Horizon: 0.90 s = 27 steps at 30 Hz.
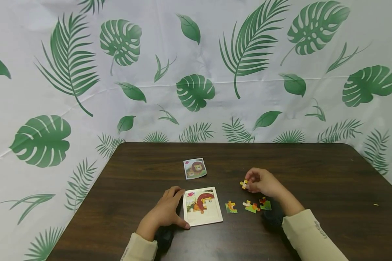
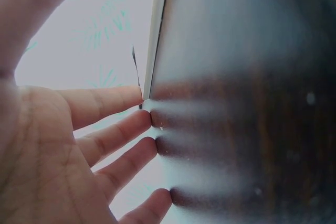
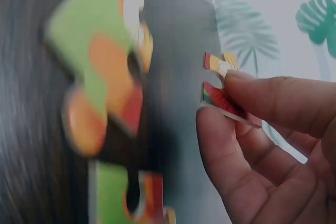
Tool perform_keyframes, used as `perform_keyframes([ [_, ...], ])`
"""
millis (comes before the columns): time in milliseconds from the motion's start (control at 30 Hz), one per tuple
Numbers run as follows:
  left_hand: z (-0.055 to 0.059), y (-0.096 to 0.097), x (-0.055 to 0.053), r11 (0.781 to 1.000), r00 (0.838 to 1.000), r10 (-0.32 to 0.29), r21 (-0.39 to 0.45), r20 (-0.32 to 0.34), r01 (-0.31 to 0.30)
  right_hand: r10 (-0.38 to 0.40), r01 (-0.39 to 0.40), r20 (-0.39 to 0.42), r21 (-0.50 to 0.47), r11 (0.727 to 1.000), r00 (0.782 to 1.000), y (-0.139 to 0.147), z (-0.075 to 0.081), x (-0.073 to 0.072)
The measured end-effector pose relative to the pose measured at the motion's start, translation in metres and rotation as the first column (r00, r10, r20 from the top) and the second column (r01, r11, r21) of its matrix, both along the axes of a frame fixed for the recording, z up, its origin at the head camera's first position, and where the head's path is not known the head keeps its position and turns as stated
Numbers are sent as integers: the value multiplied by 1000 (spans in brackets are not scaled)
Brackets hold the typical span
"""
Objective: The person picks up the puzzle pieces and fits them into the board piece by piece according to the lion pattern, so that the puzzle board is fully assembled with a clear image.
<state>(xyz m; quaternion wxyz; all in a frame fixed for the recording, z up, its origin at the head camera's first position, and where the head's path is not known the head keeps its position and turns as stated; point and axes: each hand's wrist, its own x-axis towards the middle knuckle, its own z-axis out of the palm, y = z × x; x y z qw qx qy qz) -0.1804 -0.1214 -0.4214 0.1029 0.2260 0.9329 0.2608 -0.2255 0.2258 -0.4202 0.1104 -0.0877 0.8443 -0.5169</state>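
Observation:
Between thumb and fingertips, my right hand (image 1: 267,184) pinches a small jigsaw piece (image 1: 243,185) above the table; the right wrist view shows its yellow, white and red print. My left hand (image 1: 164,211) lies along the left side of a square wooden puzzle board (image 1: 204,218), thumb at the near corner and fingers extended by the far one. In the left wrist view, those fingertips touch down beside the board's edge (image 2: 156,40). Part of a lion picture is filled in on the board, with bare wood showing below it.
Right of the board lie an orange-and-green piece (image 1: 231,207), a piece with orange and white print (image 1: 251,206) and a green-and-red piece (image 1: 265,203). A lion picture card (image 1: 195,168) lies behind the board on the dark wooden table (image 1: 143,170). A leaf-print cloth (image 1: 163,119) hangs behind.

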Motion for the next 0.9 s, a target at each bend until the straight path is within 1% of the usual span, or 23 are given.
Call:
perform_keyframes([
  [233,0,0,-1,1000,1000,0,-3,-5,0,103,-100,40,-64,993,994,-24,4,4],
  [367,-1,0,-1,1000,1000,3,-6,-2,-3,118,-114,64,-74,991,991,-36,5,5],
  [600,0,0,0,1000,1000,5,-8,3,-5,162,-158,45,-80,984,986,-48,4,7],
  [900,2,1,1,1000,1000,1,-4,-5,-1,161,-160,41,-39,986,986,-59,5,7],
])
